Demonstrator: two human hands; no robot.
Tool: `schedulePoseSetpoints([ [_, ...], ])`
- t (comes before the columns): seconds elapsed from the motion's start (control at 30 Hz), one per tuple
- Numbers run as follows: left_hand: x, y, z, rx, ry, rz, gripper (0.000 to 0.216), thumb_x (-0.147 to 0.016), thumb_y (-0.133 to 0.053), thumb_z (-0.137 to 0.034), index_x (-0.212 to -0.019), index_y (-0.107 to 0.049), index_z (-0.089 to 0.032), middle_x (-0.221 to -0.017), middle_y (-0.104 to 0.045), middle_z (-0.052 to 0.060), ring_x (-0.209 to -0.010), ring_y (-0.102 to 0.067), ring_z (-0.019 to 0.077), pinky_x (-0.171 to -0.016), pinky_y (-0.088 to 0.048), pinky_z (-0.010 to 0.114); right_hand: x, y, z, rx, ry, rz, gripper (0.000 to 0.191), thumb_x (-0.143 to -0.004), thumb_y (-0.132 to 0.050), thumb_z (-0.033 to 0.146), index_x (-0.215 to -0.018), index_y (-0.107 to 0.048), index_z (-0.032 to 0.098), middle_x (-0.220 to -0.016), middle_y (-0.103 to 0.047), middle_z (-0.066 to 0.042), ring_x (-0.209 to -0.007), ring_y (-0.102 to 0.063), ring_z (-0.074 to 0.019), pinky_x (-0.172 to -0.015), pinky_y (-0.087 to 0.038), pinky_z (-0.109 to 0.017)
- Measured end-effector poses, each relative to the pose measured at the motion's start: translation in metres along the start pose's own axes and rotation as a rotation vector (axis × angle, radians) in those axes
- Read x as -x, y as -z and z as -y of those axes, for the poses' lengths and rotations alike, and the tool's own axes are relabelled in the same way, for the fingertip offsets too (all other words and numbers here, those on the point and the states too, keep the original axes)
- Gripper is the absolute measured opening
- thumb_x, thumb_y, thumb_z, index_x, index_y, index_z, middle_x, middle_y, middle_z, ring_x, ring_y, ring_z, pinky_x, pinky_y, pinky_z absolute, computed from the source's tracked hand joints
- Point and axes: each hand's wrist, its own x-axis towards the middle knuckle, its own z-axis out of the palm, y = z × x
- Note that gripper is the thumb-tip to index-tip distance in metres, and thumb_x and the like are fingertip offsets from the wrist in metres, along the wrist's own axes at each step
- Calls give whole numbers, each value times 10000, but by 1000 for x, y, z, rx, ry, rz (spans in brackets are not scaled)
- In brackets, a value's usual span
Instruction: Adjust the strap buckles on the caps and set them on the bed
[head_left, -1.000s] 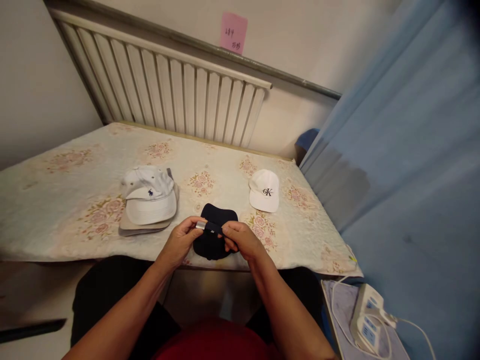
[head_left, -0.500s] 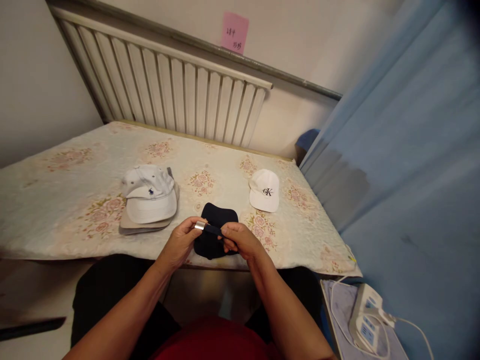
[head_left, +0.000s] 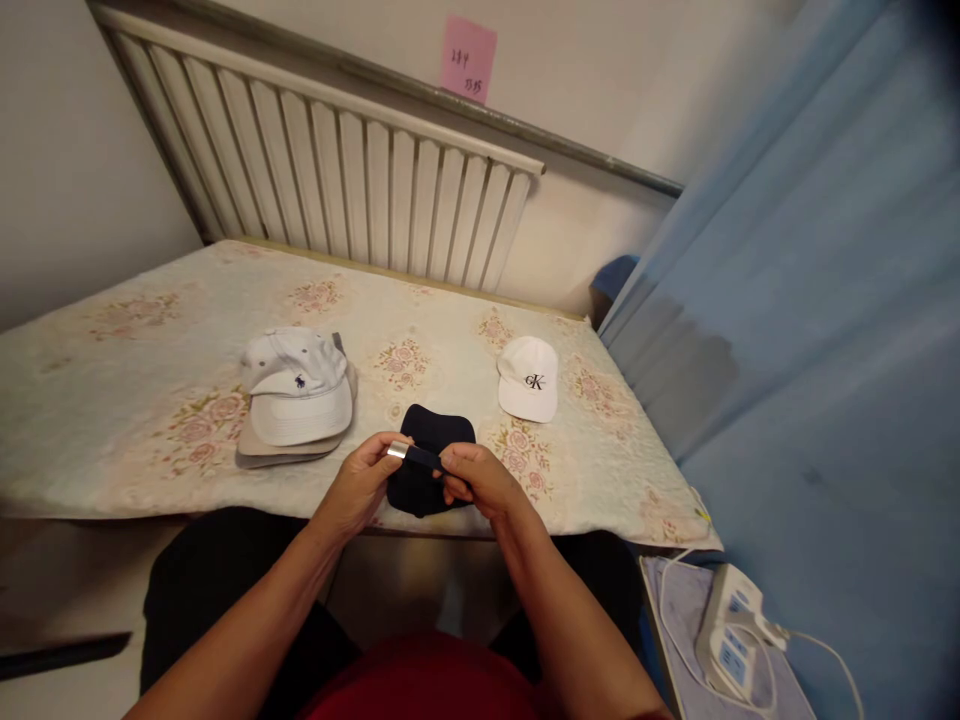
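A dark baseball cap (head_left: pixel 431 428) lies at the front edge of the bed, between my hands. Its back strap (head_left: pixel 424 458) runs across from one hand to the other. My left hand (head_left: pixel 366 480) pinches the silver metal buckle (head_left: pixel 397 450) at the strap's left end. With thumb and fingers closed, my right hand (head_left: pixel 476 478) grips the strap's right end. To the left sits a stack of caps with a white cap (head_left: pixel 300 385) bearing a small dark emblem on top. A white CK cap (head_left: pixel 529 378) rests to the right, apart from my hands.
A floral sheet (head_left: pixel 420 320) covers the bed. Behind it a radiator (head_left: pixel 337 180) lines the wall, with a pink note (head_left: pixel 469 58) above. At right hangs a blue curtain (head_left: pixel 810 350). A power strip (head_left: pixel 731 640) with cords lies at the lower right.
My hands keep the same hold on the strap and buckle. The whole view has shifted very slightly; nothing else has visibly moved.
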Motion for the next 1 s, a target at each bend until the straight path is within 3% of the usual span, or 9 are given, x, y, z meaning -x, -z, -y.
schedulePoseSetpoints([
  [0.67,1,-3,0,24,25,17,253,-738,-706,-313,-939,-636,-177,-855,-641,15,-782,-574,150,-754,-393,269,0,-1,-1,-58,1,34,265,-772,-625,413,-715,-608,154,-350,-380,120,-311,-274,-34,-482,-425,-226],
  [1.0,1,-2,3,-26,3,11,279,-723,-715,-337,-950,-652,-187,-870,-640,10,-786,-566,144,-763,-384,262,-2,-8,-2,18,-10,-19,284,-769,-609,438,-712,-597,160,-350,-399,113,-322,-301,-46,-485,-442,-235],
])
